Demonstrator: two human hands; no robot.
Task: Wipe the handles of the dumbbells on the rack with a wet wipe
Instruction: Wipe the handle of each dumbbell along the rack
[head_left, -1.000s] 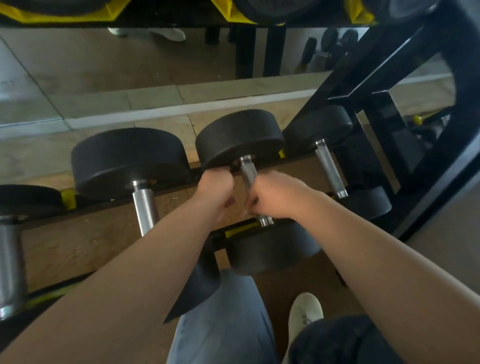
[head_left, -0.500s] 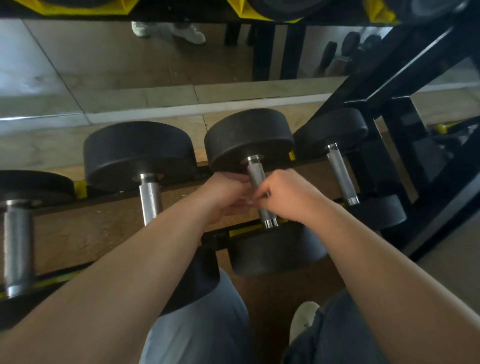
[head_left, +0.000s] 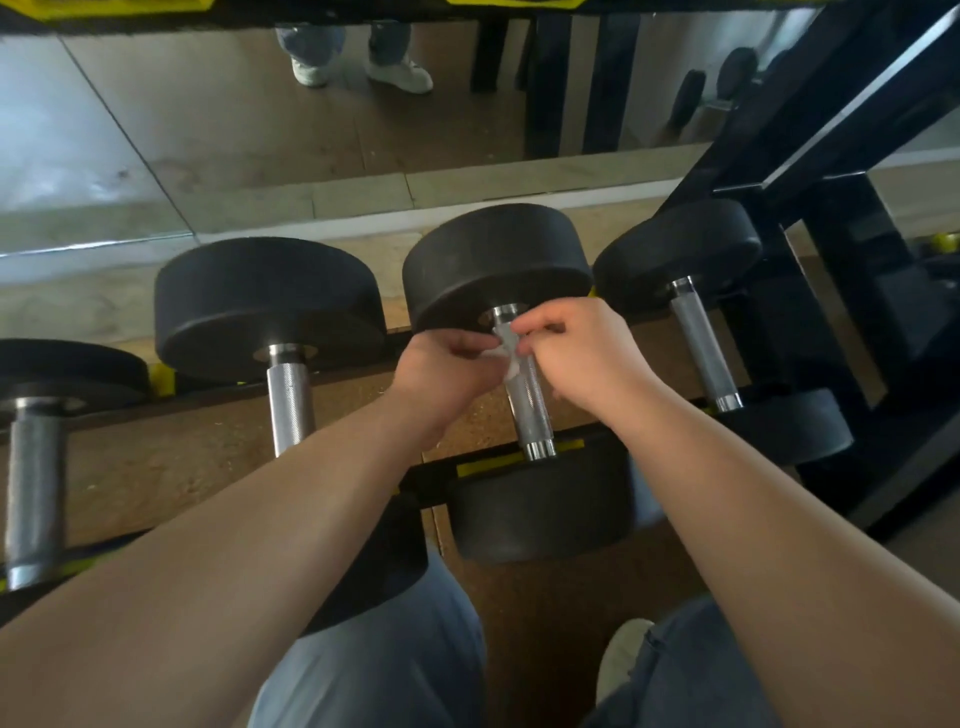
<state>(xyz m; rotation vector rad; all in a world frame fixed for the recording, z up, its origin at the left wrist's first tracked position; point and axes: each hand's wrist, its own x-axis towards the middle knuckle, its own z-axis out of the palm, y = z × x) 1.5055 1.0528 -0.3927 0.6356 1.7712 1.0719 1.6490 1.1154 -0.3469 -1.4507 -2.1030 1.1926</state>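
Note:
Several black dumbbells with knurled steel handles lie on the lower rack (head_left: 519, 460). A small white wet wipe (head_left: 506, 349) sits against the upper end of the middle dumbbell's handle (head_left: 531, 405). My left hand (head_left: 447, 366) pinches the wipe from the left, and my right hand (head_left: 576, 353) pinches it from the right, just below the far weight head (head_left: 493, 265). The lower half of that handle is bare. Most of the wipe is hidden by my fingers.
Neighbouring dumbbell handles stand to the left (head_left: 290, 410) and right (head_left: 704, 348), another at the far left (head_left: 34, 488). The black rack upright (head_left: 831, 119) rises on the right. A mirror (head_left: 260, 130) lies behind. My knees and a white shoe (head_left: 621, 660) are below.
Both hands have slid up the middle handle toward the far weight head, and the white wipe now shows between my fingertips. The camera has tilted up slightly.

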